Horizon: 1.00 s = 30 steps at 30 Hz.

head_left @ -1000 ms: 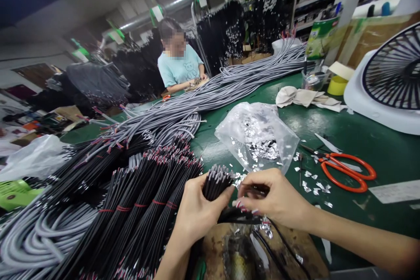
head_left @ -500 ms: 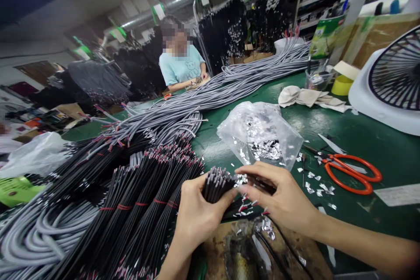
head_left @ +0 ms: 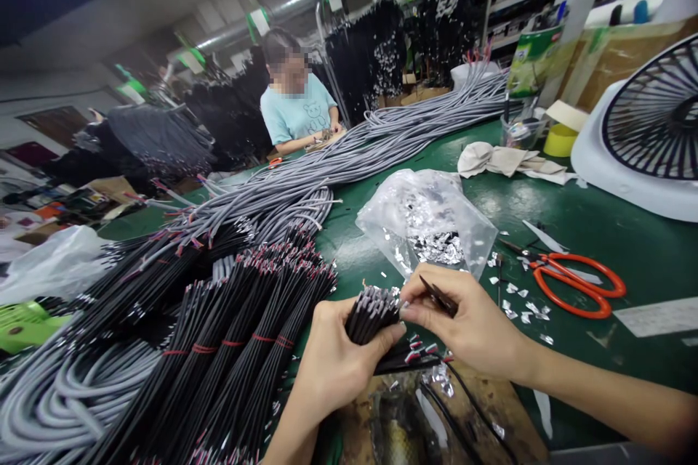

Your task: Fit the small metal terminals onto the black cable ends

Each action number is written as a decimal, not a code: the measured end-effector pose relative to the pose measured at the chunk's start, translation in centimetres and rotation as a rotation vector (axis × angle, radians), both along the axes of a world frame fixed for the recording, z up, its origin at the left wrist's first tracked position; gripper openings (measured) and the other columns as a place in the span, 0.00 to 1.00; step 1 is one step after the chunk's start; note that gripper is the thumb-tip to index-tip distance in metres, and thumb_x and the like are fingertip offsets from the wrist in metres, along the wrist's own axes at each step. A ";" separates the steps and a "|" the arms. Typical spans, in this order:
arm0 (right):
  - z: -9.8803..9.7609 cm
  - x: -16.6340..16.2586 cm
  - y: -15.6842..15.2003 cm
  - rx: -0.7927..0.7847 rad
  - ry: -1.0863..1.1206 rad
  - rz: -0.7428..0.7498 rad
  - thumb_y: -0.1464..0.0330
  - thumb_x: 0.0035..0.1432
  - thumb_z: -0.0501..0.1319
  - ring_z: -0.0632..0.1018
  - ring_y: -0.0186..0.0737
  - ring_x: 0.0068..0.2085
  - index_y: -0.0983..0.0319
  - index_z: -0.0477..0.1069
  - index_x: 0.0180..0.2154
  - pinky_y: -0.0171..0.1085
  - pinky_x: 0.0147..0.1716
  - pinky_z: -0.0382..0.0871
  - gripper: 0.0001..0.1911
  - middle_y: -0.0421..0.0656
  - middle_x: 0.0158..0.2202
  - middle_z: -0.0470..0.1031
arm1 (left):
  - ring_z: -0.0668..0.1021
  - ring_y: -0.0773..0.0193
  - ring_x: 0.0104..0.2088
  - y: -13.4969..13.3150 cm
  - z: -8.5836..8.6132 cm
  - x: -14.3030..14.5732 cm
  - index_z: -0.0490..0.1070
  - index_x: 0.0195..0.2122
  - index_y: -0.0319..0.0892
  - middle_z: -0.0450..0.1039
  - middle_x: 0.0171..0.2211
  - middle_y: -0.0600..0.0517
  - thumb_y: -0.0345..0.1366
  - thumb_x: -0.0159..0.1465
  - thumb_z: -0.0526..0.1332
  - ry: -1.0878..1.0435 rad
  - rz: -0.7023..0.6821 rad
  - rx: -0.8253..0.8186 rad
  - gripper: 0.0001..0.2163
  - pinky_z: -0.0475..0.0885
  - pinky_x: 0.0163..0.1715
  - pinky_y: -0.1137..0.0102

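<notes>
My left hand [head_left: 346, 363] is closed around a bundle of black cables [head_left: 374, 312], whose cut grey ends point up. At the bundle's right edge, the thumb and forefinger of my right hand [head_left: 463, 316] are pinched together by the cable ends. Dark tweezers [head_left: 440, 298] lie in that same hand, tips pointing up and to the left. Whatever the fingertips pinch is too small to make out. Below the hands, stripped cable ends with red and white wires [head_left: 417, 350] lie above a worn wooden board [head_left: 502, 407] bearing foil scraps.
Tied bundles of black cables [head_left: 218, 363] fill the left side. A clear plastic bag of foil scraps [head_left: 430, 225] lies ahead. Orange-handled scissors [head_left: 578, 280] and a white fan [head_left: 611, 152] are to the right. Long grey cables [head_left: 327, 152] cross the table; a person [head_left: 299, 112] sits beyond.
My right hand has lifted slightly and turned, bringing the tweezers more into sight. My left hand and its bundle have shifted a little to the right.
</notes>
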State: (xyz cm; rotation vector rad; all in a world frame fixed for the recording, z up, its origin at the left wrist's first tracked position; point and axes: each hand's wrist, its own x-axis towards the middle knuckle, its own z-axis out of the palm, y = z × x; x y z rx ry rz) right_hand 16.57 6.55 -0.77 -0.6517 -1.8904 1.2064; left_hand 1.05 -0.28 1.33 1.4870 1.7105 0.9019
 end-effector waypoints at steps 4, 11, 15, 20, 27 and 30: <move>-0.6 0.1 0.1 0.186 0.088 0.014 0.77 0.52 0.58 0.67 0.32 0.27 0.64 0.69 0.27 0.32 0.26 0.60 0.05 0.40 0.26 0.66 | 0.59 0.70 0.20 -0.1 0.1 -0.2 0.65 0.20 0.37 0.56 0.18 0.57 0.37 0.53 0.63 -0.058 -0.036 -0.051 0.11 0.55 0.19 0.75; -0.4 -0.6 -0.5 0.003 0.057 -0.019 0.73 0.55 0.56 0.66 0.32 0.25 0.63 0.64 0.26 0.31 0.24 0.60 0.06 0.38 0.23 0.64 | 0.59 0.71 0.19 0.1 0.3 -0.1 0.60 0.18 0.39 0.54 0.17 0.57 0.37 0.53 0.63 -0.044 -0.051 -0.010 0.12 0.54 0.18 0.75; -0.3 -0.4 0.1 0.187 0.024 -0.194 0.74 0.55 0.55 0.66 0.32 0.25 0.63 0.65 0.26 0.32 0.24 0.60 0.06 0.39 0.25 0.66 | 0.59 0.71 0.21 0.4 -0.1 0.2 0.58 0.18 0.40 0.54 0.19 0.57 0.35 0.52 0.63 0.061 0.016 0.079 0.13 0.55 0.19 0.75; -0.2 -0.1 0.9 -0.027 -0.059 -0.126 0.65 0.55 0.57 0.63 0.30 0.21 0.64 0.71 0.29 0.31 0.19 0.57 0.09 0.38 0.21 0.67 | 0.61 0.70 0.21 0.3 -0.6 0.0 0.61 0.19 0.40 0.57 0.18 0.57 0.35 0.54 0.62 0.213 0.116 0.175 0.11 0.57 0.20 0.75; -0.5 -0.4 0.4 -0.162 -0.043 0.015 0.67 0.49 0.62 0.60 0.27 0.19 0.65 0.76 0.31 0.29 0.17 0.53 0.08 0.36 0.17 0.64 | 0.63 0.70 0.21 0.4 -1.2 0.1 0.61 0.19 0.40 0.61 0.18 0.57 0.32 0.53 0.62 0.243 0.114 0.236 0.10 0.57 0.19 0.76; -0.5 -0.4 0.5 -0.219 -0.072 0.018 0.64 0.47 0.63 0.59 0.28 0.20 0.65 0.77 0.30 0.29 0.17 0.52 0.11 0.36 0.17 0.64 | 0.64 0.70 0.21 0.4 -1.3 0.2 0.62 0.20 0.40 0.62 0.18 0.57 0.31 0.53 0.61 0.237 0.112 0.233 0.09 0.58 0.19 0.77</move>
